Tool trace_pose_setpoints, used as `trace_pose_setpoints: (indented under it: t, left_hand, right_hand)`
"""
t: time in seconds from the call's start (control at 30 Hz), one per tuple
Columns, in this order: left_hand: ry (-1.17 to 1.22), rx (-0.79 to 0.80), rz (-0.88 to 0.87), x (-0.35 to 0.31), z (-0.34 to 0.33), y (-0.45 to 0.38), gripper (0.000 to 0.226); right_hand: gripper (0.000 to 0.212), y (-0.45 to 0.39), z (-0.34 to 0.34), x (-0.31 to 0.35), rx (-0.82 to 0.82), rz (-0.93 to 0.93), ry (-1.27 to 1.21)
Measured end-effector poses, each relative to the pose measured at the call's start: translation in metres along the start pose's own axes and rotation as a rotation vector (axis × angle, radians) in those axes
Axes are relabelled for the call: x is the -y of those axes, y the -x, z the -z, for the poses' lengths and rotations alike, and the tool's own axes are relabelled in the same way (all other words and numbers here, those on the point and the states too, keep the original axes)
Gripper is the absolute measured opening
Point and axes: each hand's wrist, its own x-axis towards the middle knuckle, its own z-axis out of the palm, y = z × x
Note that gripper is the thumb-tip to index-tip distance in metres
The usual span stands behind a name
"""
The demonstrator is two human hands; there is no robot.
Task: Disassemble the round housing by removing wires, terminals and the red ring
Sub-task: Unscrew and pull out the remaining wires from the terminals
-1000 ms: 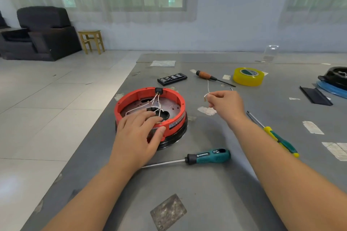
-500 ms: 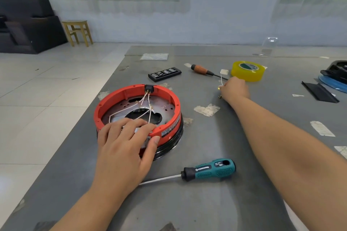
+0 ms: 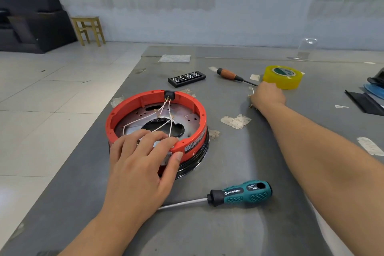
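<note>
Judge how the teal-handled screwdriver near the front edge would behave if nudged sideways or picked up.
The teal-handled screwdriver lies flat on the table, and its rounded handle would probably let it roll a little when nudged. The dotted, rubbery-looking handle should resist slipping in the fingers. The straight metal shaft looks stiff, so it would likely lift as one rigid piece, heavier at the handle end.

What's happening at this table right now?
A person is taking apart a round housing on a grey table. The left hand rests on its near edge, fingers over the red ring, thumb against the outside. White wires still run from a black connector across the inside. The right hand is out by the yellow tape roll, holding a removed white wire with brass terminals low over the table. A teal screwdriver lies unused nearby.
</note>
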Motion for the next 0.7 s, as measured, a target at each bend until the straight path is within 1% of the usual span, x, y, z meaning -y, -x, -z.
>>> trace_pose_setpoints:
  t: [0.2,0.27,0.37,0.5,0.63,0.7]
  left_hand:
    - [0.003,0.004,0.006,0.001,-0.001,-0.001,0.033]
    - [0.005,0.015,0.005,0.001,0.000,-0.002,0.033]
    - [0.015,0.039,0.011,0.001,0.002,-0.002,0.037]
    - [0.054,0.061,0.018,0.001,0.005,-0.003,0.040]
    - [0.175,0.018,0.043,0.003,0.009,-0.007,0.042]
    - [0.268,-0.022,0.067,0.006,0.013,-0.007,0.039]
  right_hand:
    - [0.031,0.005,0.003,0.000,0.025,0.019,0.008]
    - [0.028,0.009,0.007,-0.002,0.032,0.020,-0.002]
    - [0.027,0.022,0.019,-0.003,0.006,0.058,-0.094]
    - [0.032,0.075,0.038,0.013,0.010,0.256,-0.324]
    - [0.037,0.149,0.049,0.032,0.105,0.577,-0.486]
    - [0.040,0.181,0.052,0.036,0.156,0.661,-0.583]
